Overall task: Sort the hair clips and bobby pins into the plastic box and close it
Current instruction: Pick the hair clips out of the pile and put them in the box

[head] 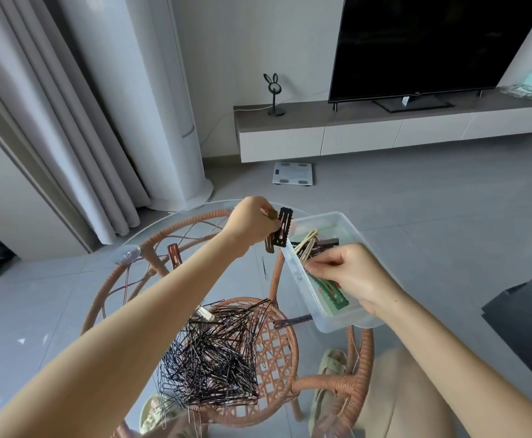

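Observation:
My left hand [253, 221] holds dark snap hair clips [282, 229] upright just left of the clear plastic box [342, 324]. The box lies open on the round glass table [150, 245], with beige, brown and green clips [332, 294] inside. My right hand [350, 273] reaches into the box, its fingers curled over the clips there; what they grip is hidden. A big heap of black bobby pins [214, 355] lies on the glass near me. A brown clip [174, 255], a cream clip [206, 314], a purple clip [291, 321] and one stray bobby pin [263, 267] lie loose on the glass.
The glass top sits on a rattan frame [361, 374]. Sandalled feet [329, 371] show beneath it. Curtains [53, 121] hang at the left, a TV [432, 45] on a low cabinet [384, 134] stands at the back, and a scale [293, 173] lies on the floor.

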`<state>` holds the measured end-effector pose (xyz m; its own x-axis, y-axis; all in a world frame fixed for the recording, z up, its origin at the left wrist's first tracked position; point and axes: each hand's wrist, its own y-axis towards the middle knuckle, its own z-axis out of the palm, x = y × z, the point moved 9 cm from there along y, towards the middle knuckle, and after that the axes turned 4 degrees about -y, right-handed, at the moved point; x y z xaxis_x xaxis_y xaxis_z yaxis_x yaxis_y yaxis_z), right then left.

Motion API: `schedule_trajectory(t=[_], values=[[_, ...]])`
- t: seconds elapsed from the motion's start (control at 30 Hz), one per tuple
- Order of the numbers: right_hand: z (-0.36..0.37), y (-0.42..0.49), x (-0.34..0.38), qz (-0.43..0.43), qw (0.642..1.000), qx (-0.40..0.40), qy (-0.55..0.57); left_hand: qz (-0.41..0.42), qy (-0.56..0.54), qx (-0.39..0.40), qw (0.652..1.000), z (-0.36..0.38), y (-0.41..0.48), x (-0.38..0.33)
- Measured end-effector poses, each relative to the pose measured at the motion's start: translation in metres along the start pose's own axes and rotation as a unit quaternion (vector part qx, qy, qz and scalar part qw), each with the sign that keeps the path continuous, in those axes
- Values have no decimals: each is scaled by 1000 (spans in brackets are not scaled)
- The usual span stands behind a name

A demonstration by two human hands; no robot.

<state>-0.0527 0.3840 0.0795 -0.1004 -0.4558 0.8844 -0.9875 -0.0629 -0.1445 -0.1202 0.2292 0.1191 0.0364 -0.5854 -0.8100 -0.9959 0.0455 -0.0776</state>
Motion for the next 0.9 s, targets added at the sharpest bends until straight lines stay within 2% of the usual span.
schedule_trajectory(t=[0.07, 0.17, 0.23, 0.3, 0.37, 0.43, 0.5, 0.53, 0.57, 0.63, 0.7, 0.77, 0.87, 0.9], values=[[-14, 1, 6, -14, 999, -36, 21, 2, -3, 9, 1000, 6, 1, -3], [-51, 15, 1, -6, 984, -163, 63, 11, -6, 25, 1000, 22, 6, -15], [-70, 31, -9, 27, 967, -242, 74, 22, 12, 33, 999, 36, 11, -27], [-72, 49, -21, 71, 956, -263, 110, 23, 41, 40, 998, 50, 17, -34], [-63, 64, -30, 97, 960, -242, 107, 11, 78, 69, 995, 65, 25, -34], [-55, 66, -20, 81, 973, -204, -75, -1, 100, 103, 990, 72, 29, -29], [-51, 50, 4, 13, 944, -216, -249, 22, 127, 103, 986, 66, 29, -25], [-45, 37, 18, -26, 935, -211, -284, 39, 146, 90, 984, 58, 28, -24], [-34, 25, 27, -67, 937, -184, -290, 47, 161, 71, 983, 46, 26, -18], [6, -3, 40, -143, 939, -60, -306, 36, 164, 38, 985, 20, 20, 2], [54, -33, 41, -222, 895, 63, -382, 15, 167, 9, 986, -7, 14, 31], [93, -56, 31, -261, 818, 127, -497, 6, 195, -8, 981, -34, 7, 65], [127, -63, -2, -202, 731, 164, -631, 5, 306, 16, 952, -57, -7, 120], [131, -60, -11, -184, 712, 159, -659, 7, 345, 40, 938, -59, -12, 136]])
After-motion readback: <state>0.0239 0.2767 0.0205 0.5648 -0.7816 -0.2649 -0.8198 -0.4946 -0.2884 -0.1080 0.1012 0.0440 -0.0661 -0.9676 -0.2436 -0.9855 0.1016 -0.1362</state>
